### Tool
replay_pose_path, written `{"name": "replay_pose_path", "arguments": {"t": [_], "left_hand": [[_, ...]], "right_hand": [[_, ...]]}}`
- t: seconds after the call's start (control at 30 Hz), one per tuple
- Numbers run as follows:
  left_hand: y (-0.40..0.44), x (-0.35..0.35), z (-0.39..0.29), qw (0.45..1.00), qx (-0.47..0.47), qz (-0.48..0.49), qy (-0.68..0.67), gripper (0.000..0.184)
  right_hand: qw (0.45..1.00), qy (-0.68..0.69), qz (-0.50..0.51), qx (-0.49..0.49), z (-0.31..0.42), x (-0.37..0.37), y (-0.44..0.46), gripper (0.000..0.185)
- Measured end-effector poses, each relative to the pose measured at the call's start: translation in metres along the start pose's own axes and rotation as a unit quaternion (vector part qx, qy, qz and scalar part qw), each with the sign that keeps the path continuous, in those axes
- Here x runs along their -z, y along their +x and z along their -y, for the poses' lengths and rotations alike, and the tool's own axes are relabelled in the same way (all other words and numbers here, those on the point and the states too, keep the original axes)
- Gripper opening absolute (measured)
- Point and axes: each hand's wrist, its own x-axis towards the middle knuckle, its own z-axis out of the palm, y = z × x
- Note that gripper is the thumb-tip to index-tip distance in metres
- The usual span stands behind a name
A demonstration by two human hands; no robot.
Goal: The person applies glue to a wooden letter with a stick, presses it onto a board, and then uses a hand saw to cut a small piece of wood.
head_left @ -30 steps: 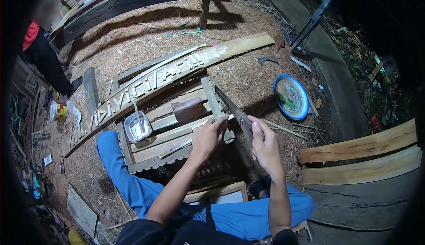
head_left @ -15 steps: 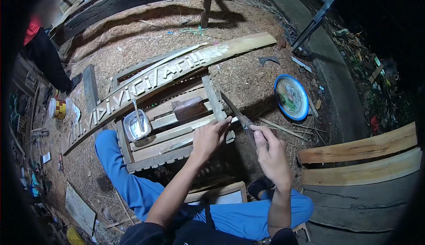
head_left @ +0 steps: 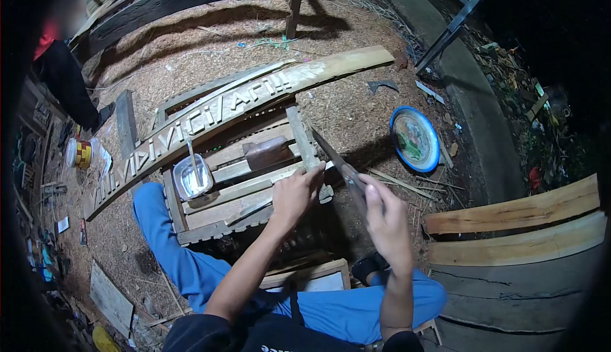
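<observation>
My right hand [head_left: 387,225] is closed round a machete [head_left: 335,154], its long dark blade slanting up and away to the left. Close by, my left hand [head_left: 296,193] is closed at the right end of a slatted wooden crate [head_left: 210,231]. A pale tip of a thin piece of wood shows just past its fingertips, beside the blade; the rest is hidden by the fingers. On the crate stand a clear plastic tub [head_left: 192,177] with a stick in it and a brown wooden block [head_left: 266,153]. A long board with raised letters [head_left: 210,121] lies across the far side.
A blue-rimmed round tray [head_left: 415,139] rests on the shavings to the right. Long planks [head_left: 515,237] lie at lower right. A dark bench [head_left: 203,5] stands at the back. Another person's legs [head_left: 67,84] are at far left, near a yellow-and-red container [head_left: 79,153].
The machete has shifted slightly against the piece at my left hand, and its lower part now looks blurred. The whole view has drifted a little. Both hands keep their holds.
</observation>
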Motion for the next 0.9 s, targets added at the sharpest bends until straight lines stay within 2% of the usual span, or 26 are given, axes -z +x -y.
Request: {"name": "replay_pose_path", "arguments": {"t": [0.1, 0.2, 0.27, 0.3, 0.37, 0.47, 0.6, 0.67, 0.7, 0.8, 0.9], "left_hand": [[0.000, -0.002, 0.000, 1.000, 0.001, 0.007, 0.005, 0.035], [-0.002, -0.006, 0.004, 1.000, -0.004, -0.012, 0.005, 0.033], [-0.002, -0.005, 0.002, 0.999, -0.001, -0.034, -0.007, 0.032], [-0.002, -0.003, 0.001, 1.000, 0.004, -0.028, -0.012, 0.031], [-0.001, -0.003, 0.001, 1.000, 0.004, -0.022, -0.013, 0.031], [-0.003, -0.002, -0.002, 1.000, 0.007, -0.015, -0.009, 0.030], [-0.002, -0.003, 0.001, 0.999, 0.014, -0.026, -0.013, 0.029], [-0.002, -0.006, 0.003, 0.999, -0.011, -0.042, 0.003, 0.029], [-0.002, -0.005, 0.002, 0.999, -0.013, -0.039, 0.001, 0.029], [-0.001, -0.004, 0.000, 1.000, -0.012, -0.026, 0.000, 0.028], [-0.002, -0.007, 0.005, 0.999, -0.015, -0.029, -0.001, 0.028]], "right_hand": [[0.999, 0.025, -0.026, 0.041, -0.013, -0.014, 0.010, 0.038], [0.999, 0.031, 0.015, 0.000, -0.008, 0.013, 0.000, 0.040], [0.992, 0.058, 0.035, -0.107, 0.018, 0.034, -0.011, 0.040], [0.992, 0.056, 0.034, -0.106, 0.015, 0.031, -0.009, 0.040], [0.998, 0.054, 0.008, -0.015, -0.006, 0.013, -0.003, 0.040], [0.998, 0.060, 0.001, 0.002, -0.024, -0.011, 0.011, 0.038], [0.999, 0.031, 0.026, -0.008, 0.009, 0.017, -0.013, 0.037], [0.999, -0.012, 0.030, -0.008, 0.025, 0.032, -0.024, 0.036], [0.999, -0.025, 0.003, 0.046, 0.018, 0.028, -0.023, 0.037], [0.998, -0.007, -0.025, 0.054, -0.001, -0.003, -0.007, 0.037], [0.999, 0.026, 0.007, -0.026, 0.003, 0.000, -0.004, 0.038]]}}
